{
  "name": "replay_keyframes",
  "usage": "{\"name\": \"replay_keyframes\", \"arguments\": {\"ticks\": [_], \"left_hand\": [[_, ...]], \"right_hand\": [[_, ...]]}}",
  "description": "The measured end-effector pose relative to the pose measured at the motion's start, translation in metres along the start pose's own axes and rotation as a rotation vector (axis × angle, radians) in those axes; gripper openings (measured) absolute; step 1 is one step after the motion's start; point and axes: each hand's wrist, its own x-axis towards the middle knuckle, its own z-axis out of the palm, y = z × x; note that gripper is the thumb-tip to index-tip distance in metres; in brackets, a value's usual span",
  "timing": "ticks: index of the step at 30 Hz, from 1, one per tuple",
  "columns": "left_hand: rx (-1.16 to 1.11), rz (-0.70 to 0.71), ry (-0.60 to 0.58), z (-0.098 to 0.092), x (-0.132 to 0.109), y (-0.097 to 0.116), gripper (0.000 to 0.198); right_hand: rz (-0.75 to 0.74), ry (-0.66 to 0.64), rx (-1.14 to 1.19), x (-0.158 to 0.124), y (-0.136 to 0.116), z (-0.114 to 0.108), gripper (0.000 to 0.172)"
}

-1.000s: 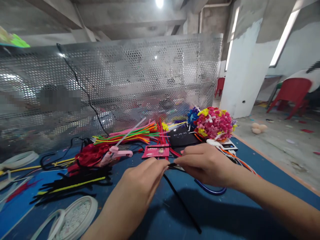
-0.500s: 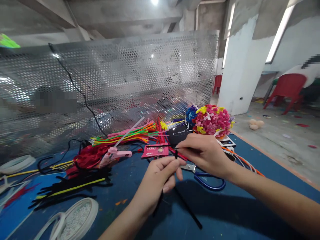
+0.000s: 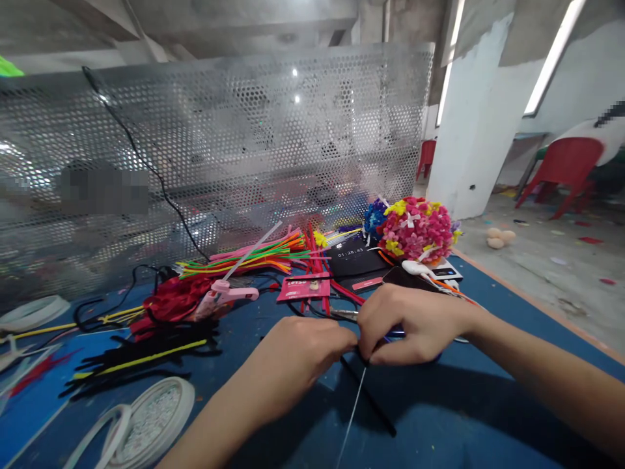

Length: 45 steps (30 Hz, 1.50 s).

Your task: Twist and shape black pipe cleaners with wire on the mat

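My left hand (image 3: 312, 345) is closed, its fingertips pressed together against those of my right hand. My right hand (image 3: 410, 322) pinches a short dark bit of black pipe cleaner (image 3: 362, 357), which is mostly covered by the fingers of both hands. A thin pale strand (image 3: 352, 413) runs down from this pinch towards the bottom edge. Beneath the hands, another black pipe cleaner (image 3: 378, 407) lies slanted on the blue table. Behind my right hand, scissors (image 3: 346, 315) with blue handles are largely hidden.
Left on the table (image 3: 234, 404) are black pipe cleaners (image 3: 146, 348), a pink glue gun (image 3: 222, 296) and a white ribbon roll (image 3: 156, 420). Coloured pipe cleaners (image 3: 249, 254), a timer (image 3: 354, 255) and a fuzzy flower bouquet (image 3: 417, 228) stand before a perforated metal screen (image 3: 273, 143).
My right hand has come down and turned over, knuckles up, meeting my left hand. My left hand has turned palm down. The pale strand now shows below them.
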Motion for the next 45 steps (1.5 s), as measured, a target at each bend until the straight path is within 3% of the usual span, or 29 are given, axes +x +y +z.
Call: {"name": "replay_keyframes", "arguments": {"ticks": [2,4,7,9,11,14,17,19,21,26,28,30,33,35,38,41,45], "left_hand": [[-0.202,-0.041,0.106,0.005,0.005,0.002,0.025],[-0.438,-0.178,0.244,0.012,0.01,0.006,0.032],[-0.718,-0.375,0.36,0.023,0.016,0.013,0.031],[-0.717,-0.403,0.362,0.026,0.015,0.017,0.029],[-0.503,-0.358,0.371,0.026,0.011,0.018,0.027],[0.033,-0.171,0.457,0.02,0.002,0.015,0.026],[0.348,-0.034,0.52,0.009,-0.004,0.009,0.028],[0.363,-0.043,0.541,-0.001,-0.007,0.005,0.026],[0.277,-0.051,0.512,-0.013,-0.009,0.0,0.024],[-0.029,0.001,0.179,-0.027,-0.01,-0.008,0.022],[-0.092,0.003,0.145,-0.021,-0.007,-0.006,0.021],[-0.088,0.003,0.18,-0.01,-0.002,-0.002,0.022],[0.151,-0.031,0.283,0.006,0.003,0.009,0.025],[0.363,-0.04,0.326,0.008,0.0,0.014,0.03],[0.514,-0.043,0.357,0.001,-0.01,0.012,0.032],[0.474,-0.04,0.371,-0.009,-0.017,0.003,0.03],[0.24,-0.009,0.183,-0.015,-0.012,-0.009,0.023]], "right_hand": [[0.028,0.202,0.161,0.001,-0.002,0.001,0.01],[0.146,0.448,0.267,0.004,-0.002,0.004,0.009],[0.338,0.696,0.273,0.01,0.0,0.008,0.008],[0.389,0.774,0.175,0.011,0.003,0.008,0.013],[0.4,0.798,0.057,0.009,0.006,0.005,0.017],[0.359,0.682,-0.135,0.004,0.007,-0.001,0.019],[0.211,0.404,-0.228,0.002,0.003,-0.005,0.019],[0.115,0.28,-0.177,0.003,0.0,-0.005,0.015],[0.051,0.272,-0.079,0.004,-0.003,-0.005,0.008],[-0.037,0.241,0.199,0.002,-0.006,-0.004,0.004],[-0.024,0.311,0.3,0.002,-0.006,-0.003,0.005],[0.077,0.51,0.334,0.004,-0.005,0.0,0.009],[0.295,0.759,0.113,0.007,-0.001,0.003,0.013],[0.324,0.749,-0.113,0.008,0.004,0.004,0.01],[0.252,0.581,-0.275,0.007,0.009,0.003,0.009],[0.165,0.333,-0.295,0.005,0.008,0.001,0.014],[0.028,0.001,-0.161,0.001,-0.002,-0.003,0.015]]}}
